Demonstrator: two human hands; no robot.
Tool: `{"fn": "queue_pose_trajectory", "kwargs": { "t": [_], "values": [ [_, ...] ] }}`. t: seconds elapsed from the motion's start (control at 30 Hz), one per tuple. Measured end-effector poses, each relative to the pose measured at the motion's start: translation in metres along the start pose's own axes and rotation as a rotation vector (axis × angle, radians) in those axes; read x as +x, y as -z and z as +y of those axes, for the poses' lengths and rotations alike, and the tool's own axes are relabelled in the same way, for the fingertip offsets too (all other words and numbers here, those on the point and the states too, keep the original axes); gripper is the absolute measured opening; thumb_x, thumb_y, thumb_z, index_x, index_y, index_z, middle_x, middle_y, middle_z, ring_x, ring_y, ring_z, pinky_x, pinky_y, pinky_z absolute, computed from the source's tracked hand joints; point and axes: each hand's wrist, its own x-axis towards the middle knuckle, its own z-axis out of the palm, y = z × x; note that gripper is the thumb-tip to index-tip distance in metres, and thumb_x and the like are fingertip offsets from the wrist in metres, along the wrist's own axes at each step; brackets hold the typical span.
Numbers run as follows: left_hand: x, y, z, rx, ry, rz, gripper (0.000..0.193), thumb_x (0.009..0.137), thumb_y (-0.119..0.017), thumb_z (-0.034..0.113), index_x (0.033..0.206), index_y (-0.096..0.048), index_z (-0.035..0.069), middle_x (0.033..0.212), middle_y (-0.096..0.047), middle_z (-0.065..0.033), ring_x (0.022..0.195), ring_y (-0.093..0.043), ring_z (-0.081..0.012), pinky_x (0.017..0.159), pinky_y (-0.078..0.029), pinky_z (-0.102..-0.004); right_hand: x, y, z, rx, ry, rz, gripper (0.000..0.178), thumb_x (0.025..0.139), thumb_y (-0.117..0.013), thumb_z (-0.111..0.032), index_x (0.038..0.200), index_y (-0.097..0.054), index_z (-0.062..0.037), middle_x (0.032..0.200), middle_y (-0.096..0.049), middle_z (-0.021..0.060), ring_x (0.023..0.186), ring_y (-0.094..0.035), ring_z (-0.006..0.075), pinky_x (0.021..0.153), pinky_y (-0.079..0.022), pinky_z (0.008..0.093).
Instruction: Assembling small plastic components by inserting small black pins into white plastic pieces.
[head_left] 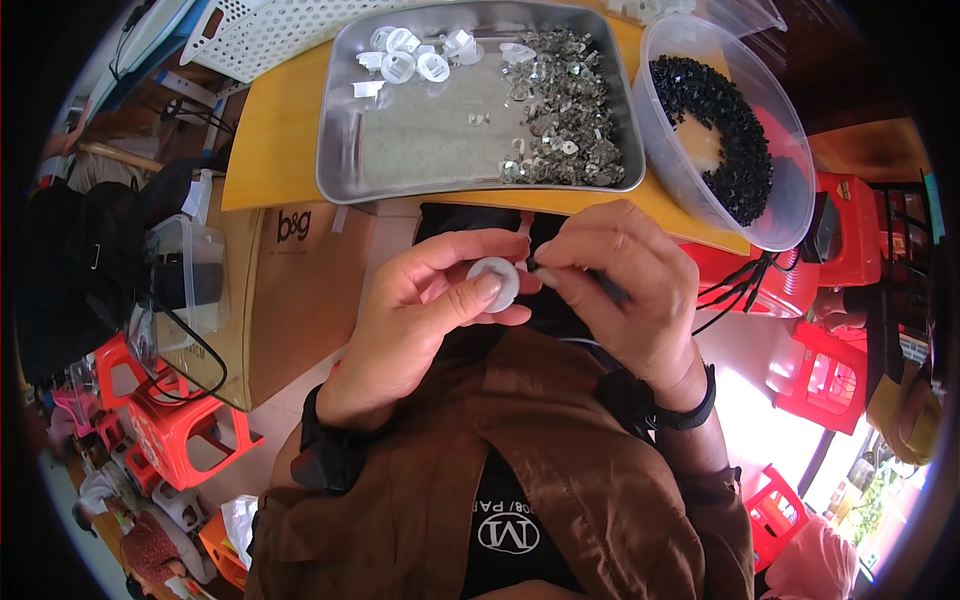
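My left hand (425, 300) grips a round white plastic piece (493, 284) between thumb and fingers, just in front of the table edge. Close by its right side, my right hand (628, 285) is closed in a pinch. A tiny dark bit (531, 264) shows at its fingertips; its exact kind is too small to make out. Beyond both hands lies a metal tray (420, 190). Several similar white plastic pieces (398, 67) sit in its far left part, and a heap of small metal parts (575, 115) fills its right side.
A clear round tub (790, 190) with small black parts (745, 165) stands right of the tray on the yellow table (270, 150). Left of me are a cardboard box (300, 290), a clear plastic container (205, 265) and a red stool (180, 435). More red stools (820, 375) stand at right.
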Motion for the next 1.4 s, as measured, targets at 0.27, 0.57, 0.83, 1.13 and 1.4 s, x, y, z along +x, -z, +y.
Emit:
{"fn": "queue_pose_trajectory", "kwargs": {
  "t": [0.27,0.57,0.83,1.13,1.4],
  "values": [
    [-0.001,0.011,-0.004,0.023,-0.083,0.070,0.034,0.082,-0.066,0.006,0.113,-0.053,0.003,0.105,-0.061,-0.0112,0.095,-0.061,-0.0192,0.076,-0.054,-0.0324,-0.009,0.002,-0.002,0.434,-0.435,-0.041,0.013,0.073,-0.069,0.005,0.083,-0.063,-0.0012,0.076,-0.061,0.0053,0.067,-0.061,0.0122,0.057,-0.050,0.0244],
    [-0.002,0.016,-0.010,0.121,-0.173,0.162,0.026,0.084,-0.065,0.009,0.106,-0.053,0.006,0.098,-0.061,-0.0092,0.082,-0.060,-0.0140,0.065,-0.052,-0.0279,-0.012,0.001,0.001,0.960,-0.835,-0.155,0.008,0.084,-0.063,0.001,0.091,-0.061,0.0027,0.073,-0.061,0.0051,0.061,-0.059,0.0095,0.054,-0.052,0.0222],
    [0.001,0.012,-0.015,0.007,-0.129,0.088,0.016,0.087,-0.061,0.007,0.100,-0.052,0.005,0.094,-0.063,-0.0100,0.085,-0.061,-0.0148,0.071,-0.053,-0.0290,-0.016,0.002,0.006,1.120,-0.754,-0.294,0.010,0.083,-0.063,0.003,0.093,-0.061,0.0037,0.076,-0.062,0.0073,0.063,-0.061,0.0118,0.055,-0.053,0.0237],
    [0.002,0.010,-0.015,0.027,-0.129,-0.032,0.029,0.084,-0.062,0.003,0.113,-0.054,0.002,0.105,-0.060,-0.0110,0.096,-0.059,-0.0175,0.085,-0.051,-0.0324,-0.014,0.006,0.002,1.005,-0.843,-0.230,0.010,0.084,-0.062,0.002,0.094,-0.060,0.0049,0.082,-0.064,0.0097,0.069,-0.064,0.0131,0.059,-0.055,0.0241],
    [0.002,0.005,-0.011,0.017,-0.120,-0.029,0.036,0.082,-0.064,0.001,0.117,-0.054,0.005,0.117,-0.057,-0.0135,0.099,-0.058,-0.0174,0.082,-0.052,-0.0309,-0.014,0.004,-0.001,0.845,-0.735,-0.108,0.009,0.084,-0.062,0.002,0.092,-0.061,0.0034,0.081,-0.064,0.0066,0.068,-0.063,0.0103,0.059,-0.054,0.0218]
  ]
}}
